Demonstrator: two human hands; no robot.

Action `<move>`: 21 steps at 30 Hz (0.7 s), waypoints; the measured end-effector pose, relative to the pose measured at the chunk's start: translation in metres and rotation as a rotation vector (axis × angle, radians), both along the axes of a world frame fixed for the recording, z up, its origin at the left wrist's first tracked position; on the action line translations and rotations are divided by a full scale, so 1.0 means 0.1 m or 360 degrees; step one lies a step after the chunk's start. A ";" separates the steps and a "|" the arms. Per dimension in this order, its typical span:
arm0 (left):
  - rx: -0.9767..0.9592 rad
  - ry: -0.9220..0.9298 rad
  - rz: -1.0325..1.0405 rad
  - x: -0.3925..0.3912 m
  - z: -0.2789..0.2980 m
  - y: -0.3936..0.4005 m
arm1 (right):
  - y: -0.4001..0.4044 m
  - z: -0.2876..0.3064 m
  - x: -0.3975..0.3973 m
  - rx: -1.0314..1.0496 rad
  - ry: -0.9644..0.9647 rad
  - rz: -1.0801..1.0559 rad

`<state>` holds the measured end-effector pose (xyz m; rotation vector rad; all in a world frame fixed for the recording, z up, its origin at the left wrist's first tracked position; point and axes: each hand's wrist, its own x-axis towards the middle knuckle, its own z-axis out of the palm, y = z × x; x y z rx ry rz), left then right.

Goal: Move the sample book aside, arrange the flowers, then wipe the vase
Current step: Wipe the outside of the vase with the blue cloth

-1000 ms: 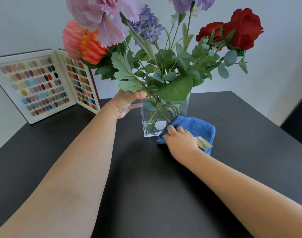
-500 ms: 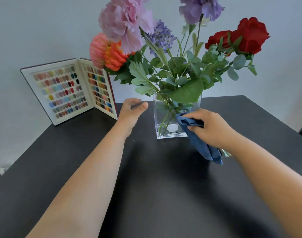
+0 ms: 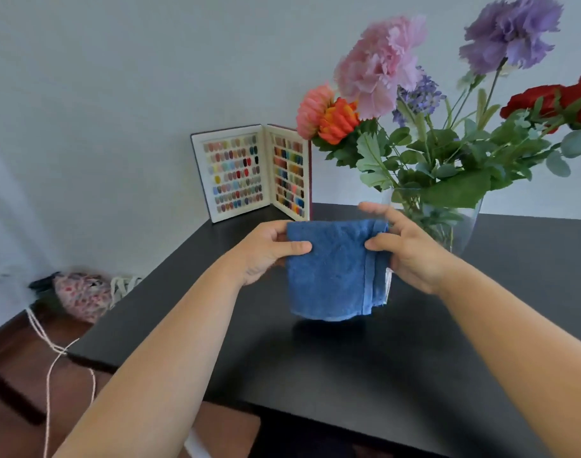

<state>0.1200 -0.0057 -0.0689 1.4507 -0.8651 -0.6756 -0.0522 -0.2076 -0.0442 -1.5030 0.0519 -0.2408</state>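
One blue cloth (image 3: pixel 332 272) hung pinched between left hand (image 3: pixel 266 251) and right hand (image 3: pixel 411 252). One glass vase (image 3: pixel 447 219) (flowers (image 3: pixel 424 104) inside) stood just behind the right hand; one sample book (image 3: pixel 253 173) stood open beyond the left.

Bare black table (image 3: pixel 315 375) lies open in front; vase (image 3: pixel 461 223) and sample book (image 3: pixel 249 173) block the back.

Two bare forearms reach in from the bottom edge, no sleeves, watch, rings or gloves showing on either.
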 end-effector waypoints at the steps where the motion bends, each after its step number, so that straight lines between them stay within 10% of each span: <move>1: 0.0014 -0.0086 0.0085 0.03 0.02 0.11 | 0.06 -0.04 0.07 -0.0075 0.0047 -0.0013; 9: 0.0357 -0.0716 0.0525 0.31 0.21 0.93 | 0.78 -0.09 0.76 -0.1049 0.0086 -0.0326; 21: 0.0819 -0.1257 0.0965 0.45 -0.21 2.31 | 2.13 -0.67 1.17 -0.2063 -0.0899 -0.0107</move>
